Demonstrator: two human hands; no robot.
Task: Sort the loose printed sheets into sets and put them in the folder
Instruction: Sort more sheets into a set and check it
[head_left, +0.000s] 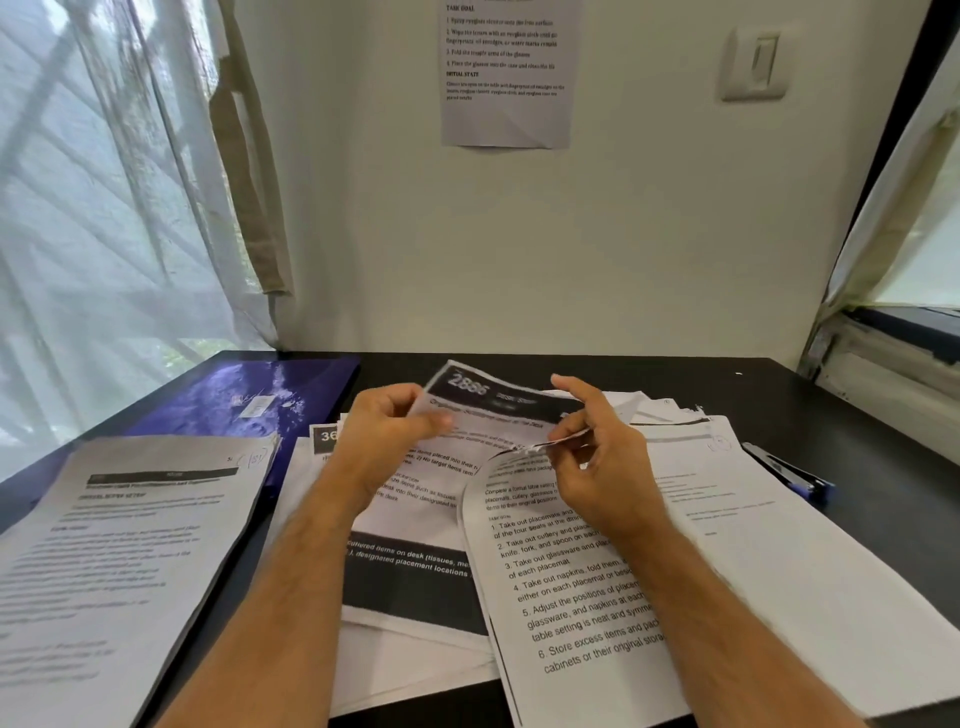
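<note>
A head-worn camera looks down at a dark counter set against a pale wall, with two bare forearms reaching in from the near edge.

The left hand is raised over the middle of the counter, its grip closed on the left edge of a printed sheet with a dark header band and the number 2886. That sheet is lifted and tilted up toward the far side. The right hand pinches the torn top edge of a second sheet, thumb and fingers curled around the paper. This sheet curls upward at the top and carries a numbered list about placemats, cutlery and napkins; its lower part lies over the pile near the middle.

Beneath both hands lies a loose pile of sheets, overlapping at different angles and reaching the counter's near edge. More sheets spread to the right of the right forearm. A separate stack lies at the near left, apart from the pile.

A shiny blue folder lies closed at the far left, partly under the stack. A blue stapler rests at the right, just beside the sheets.

On the wall hang a printed notice and a light switch. A sheer curtain covers the window on the left.
</note>
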